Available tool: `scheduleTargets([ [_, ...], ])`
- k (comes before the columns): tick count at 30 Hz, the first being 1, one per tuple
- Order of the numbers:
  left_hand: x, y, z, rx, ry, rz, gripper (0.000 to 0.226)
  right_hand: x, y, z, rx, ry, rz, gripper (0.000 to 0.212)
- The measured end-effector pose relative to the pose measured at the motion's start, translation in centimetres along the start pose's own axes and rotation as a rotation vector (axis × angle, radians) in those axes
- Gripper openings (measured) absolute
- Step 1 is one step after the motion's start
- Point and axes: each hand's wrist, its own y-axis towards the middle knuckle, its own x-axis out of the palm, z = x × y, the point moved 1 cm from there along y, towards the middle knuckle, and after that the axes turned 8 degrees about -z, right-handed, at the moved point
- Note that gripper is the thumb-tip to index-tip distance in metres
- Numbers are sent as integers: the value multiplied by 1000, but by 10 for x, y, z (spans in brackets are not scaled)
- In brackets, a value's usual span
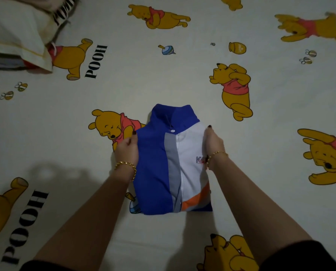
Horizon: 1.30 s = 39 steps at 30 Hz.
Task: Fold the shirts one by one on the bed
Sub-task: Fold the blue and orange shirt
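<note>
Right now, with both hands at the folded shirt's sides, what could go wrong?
1. The left hand and right hand flank the shirt at its upper half; lifted from there, the lower half may sag and unfold.
2. The right bracelet lies against the white panel and could snag it.
3. A blue layer pokes out at the lower right corner, so the fold may end uneven.

folded shirt (169, 163) on bed (163, 79) centre; pillow (16, 34) far left behind it.
</note>
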Motion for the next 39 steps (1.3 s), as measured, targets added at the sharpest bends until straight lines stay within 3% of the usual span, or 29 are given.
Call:
scheduleTargets([
  [2, -4, 12, 7, -97, 68, -94, 51, -4, 6, -9, 93, -141, -121, 51],
  [3, -3, 18, 11, -76, 107, -121, 51, -4, 8, -14, 52, -194, -137, 45],
  [5, 0, 25, 23, 82, 117, -77, 36, 1, 11, -24, -172, -227, -60, 31],
  [8, 3, 22, 36, 244, 75, 60, 28, 8, 6, -34, -486, -262, 142, 32],
  [10, 4, 20, 32, 184, 38, 75, 27, 10, 4, -32, -432, -228, 134, 25],
  [14, -2, -1, 0, -6, -19, 40, 31, -6, -3, 7, -280, -203, 78, 39],
  [21, 6, -86, -58, 47, -81, 135, 53, -33, -64, 83, -279, -325, 97, 50],
  [25, 10, -113, -75, 88, -21, 121, 50, -39, -83, 103, -379, -473, 77, 43],
  [29, 5, -111, -75, 134, 60, 76, 44, -40, -87, 111, -457, -471, 168, 39],
  [32, 2, -109, -86, 126, 184, 10, 31, -39, -94, 128, -406, -458, 214, 21],
  [35, -4, -111, -92, 132, 183, 56, 25, -39, -112, 137, -543, -528, 359, 16],
  [37, -5, -112, -88, 93, 97, 18, 33, -30, -128, 145, -669, -627, 319, 20],
  [39, -3, -114, -81, 11, 69, -66, 43, -13, -147, 159, -740, -737, 173, 28],
])
